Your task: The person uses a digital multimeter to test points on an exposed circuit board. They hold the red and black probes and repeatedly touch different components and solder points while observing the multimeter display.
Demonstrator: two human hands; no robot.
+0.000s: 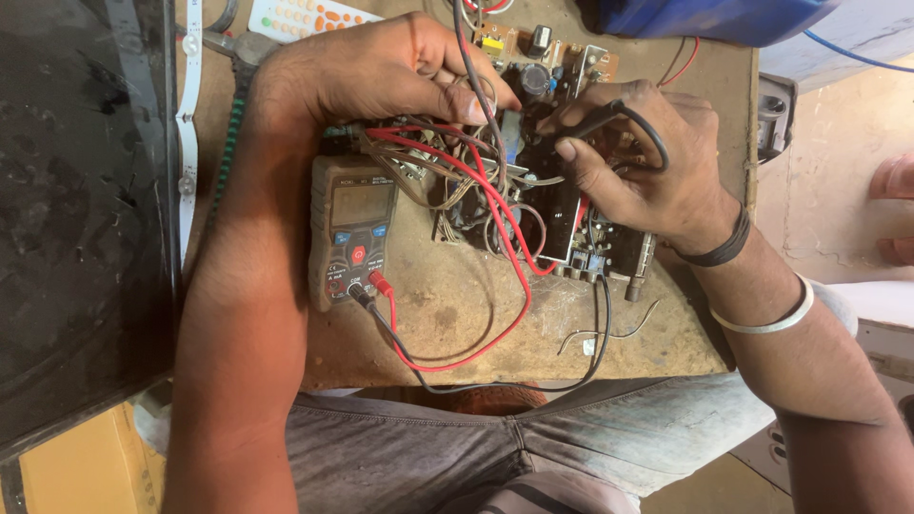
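Note:
A brown circuit board (562,57) with capacitors and tangled wires lies on a worn wooden bench (447,314). My right hand (638,162) pinches a black test probe (600,119) and holds its tip down on the board. My left hand (381,71) reaches over the board's left part, fingers curled around wires and what seems to be the red probe, whose tip is hidden. A grey multimeter (350,233) rests beside my left forearm. Its red lead (509,257) and black lead (495,385) loop across the bench up to the hands.
A dark flat panel (76,190) fills the left side, with a white LED strip (188,143) along its edge. A white remote control (305,17) lies at the top. A blue object (705,17) sits at the top right. My lap is below the bench's front edge.

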